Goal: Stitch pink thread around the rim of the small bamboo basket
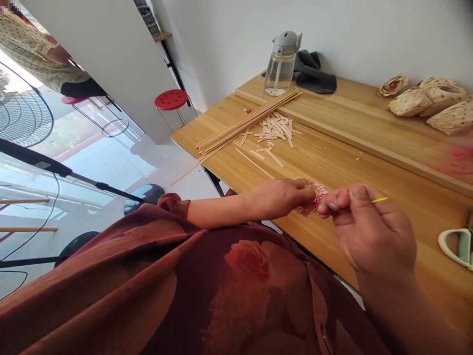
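My left hand [283,196] is closed on a small pale woven piece [319,189] with pink-red markings, held over the table's near edge. Much of that piece is hidden behind my fingers. Right beside it, my right hand [373,224] is closed in a pinch, its fingertips touching or nearly touching the woven piece. A thin yellow pointed stick [380,200] pokes out past the right thumb; its other end is covered by the hand, so I cannot tell its exact kind.
On the wooden table [369,170] lie long thin wood strips [247,123] and a heap of short strips [277,128]. A water bottle [281,66] stands by a dark cloth [316,74]. Woven pieces [410,101] sit far right, scissors handles [456,246] nearer. A red stool [171,99] stands beyond.
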A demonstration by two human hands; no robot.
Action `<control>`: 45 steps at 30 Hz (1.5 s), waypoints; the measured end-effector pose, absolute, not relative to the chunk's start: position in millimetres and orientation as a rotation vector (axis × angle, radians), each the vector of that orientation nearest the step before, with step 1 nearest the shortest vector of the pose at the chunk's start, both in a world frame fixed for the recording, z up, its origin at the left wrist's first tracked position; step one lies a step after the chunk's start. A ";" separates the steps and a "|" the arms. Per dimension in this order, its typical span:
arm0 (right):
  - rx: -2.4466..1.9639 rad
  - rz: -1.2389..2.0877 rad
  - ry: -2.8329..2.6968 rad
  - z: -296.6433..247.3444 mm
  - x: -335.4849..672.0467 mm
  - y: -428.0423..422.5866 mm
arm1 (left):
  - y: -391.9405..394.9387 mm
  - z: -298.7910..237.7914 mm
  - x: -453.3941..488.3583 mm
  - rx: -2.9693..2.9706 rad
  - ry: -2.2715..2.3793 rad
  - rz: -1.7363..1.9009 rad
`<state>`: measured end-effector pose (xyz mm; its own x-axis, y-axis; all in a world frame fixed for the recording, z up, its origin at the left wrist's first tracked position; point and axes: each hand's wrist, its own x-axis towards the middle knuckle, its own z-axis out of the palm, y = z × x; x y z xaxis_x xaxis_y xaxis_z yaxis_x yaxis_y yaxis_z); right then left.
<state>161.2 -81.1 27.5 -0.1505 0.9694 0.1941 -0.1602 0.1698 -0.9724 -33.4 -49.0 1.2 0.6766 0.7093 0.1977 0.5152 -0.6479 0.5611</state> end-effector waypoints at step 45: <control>-1.112 1.128 -1.531 9.9 166.9 -104.9 | -51.2 -4.1 -22.6 1.963 1.127 1.039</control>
